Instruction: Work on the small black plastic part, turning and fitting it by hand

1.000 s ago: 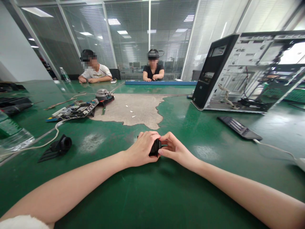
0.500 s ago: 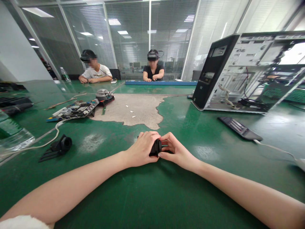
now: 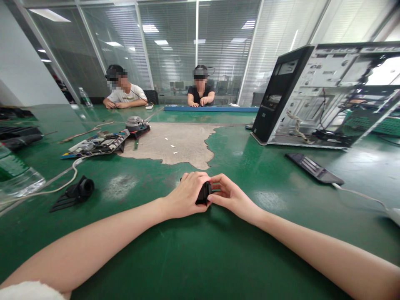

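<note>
Low over the green table, my left hand is wrapped round a small black plastic part, and its palm hides much of it. From the other side, my right hand grips the part's right edge between thumb and fingers. Only the dark end face of the part shows between the two hands, so its exact kind cannot be told. A separate black plastic piece with a round ring and flat slats lies on the table to the left of my left forearm.
An open computer case stands at the right, a black phone-like device with a white cable before it. A circuit board and a clear bottle are at the left. Two people sit across the table behind a blue bar.
My right thumb has shifted slightly up along the part's edge. Both hands otherwise keep their places, and the black part stays between them.
</note>
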The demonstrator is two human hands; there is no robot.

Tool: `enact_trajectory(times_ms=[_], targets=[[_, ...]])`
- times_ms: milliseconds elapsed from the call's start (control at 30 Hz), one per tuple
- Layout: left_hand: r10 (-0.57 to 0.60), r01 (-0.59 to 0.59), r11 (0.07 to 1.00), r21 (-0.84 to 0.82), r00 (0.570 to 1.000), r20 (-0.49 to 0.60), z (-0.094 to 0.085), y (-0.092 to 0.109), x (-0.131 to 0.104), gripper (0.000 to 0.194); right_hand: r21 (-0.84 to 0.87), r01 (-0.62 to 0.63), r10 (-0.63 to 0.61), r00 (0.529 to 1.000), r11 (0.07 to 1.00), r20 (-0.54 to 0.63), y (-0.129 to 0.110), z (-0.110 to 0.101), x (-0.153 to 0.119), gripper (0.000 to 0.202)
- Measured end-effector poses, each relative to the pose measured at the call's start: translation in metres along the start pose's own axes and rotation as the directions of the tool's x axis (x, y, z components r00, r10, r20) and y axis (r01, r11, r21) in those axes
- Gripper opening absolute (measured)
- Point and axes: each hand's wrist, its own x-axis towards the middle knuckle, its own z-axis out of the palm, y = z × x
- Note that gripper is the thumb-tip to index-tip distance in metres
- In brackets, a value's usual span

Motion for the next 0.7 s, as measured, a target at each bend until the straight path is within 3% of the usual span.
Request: enact_trajectory(times_ms=[133,300,467,700], targets=[[0.002,-0.002,1.000,0.003,1.000,0.008,-0.0003,0.0000,-0.0001,0.056,-0.012,0.051,-0.051,0.999,0.999,0.000,-0.0005,0.0005,-0.0024,0.031],[0.000,0.000,1.000,0.001,1.000,-0.004,-0.0001,0.0010,0.0000,0.051,0.064,0.001,-0.001,1.000,0.998,-0.007,-0.0028,0.0016,-0.0028,0.025],[-0.005,0.005,1.000,-0.009,1.000,-0.004,-0.0009,0.0009,0.0002,0.050,0.018,0.004,-0.004,0.999,1.000,-0.041,-0.0006,0.0016,-0.0006,0.028],[0.002,-0.001,1.000,-0.013,1.000,0.007,-0.0003,0.0002,-0.0001,0.056,-0.005,0.044,-0.044,0.999,0.999,0.016,0.0004,-0.0013,-0.0019,0.032]])
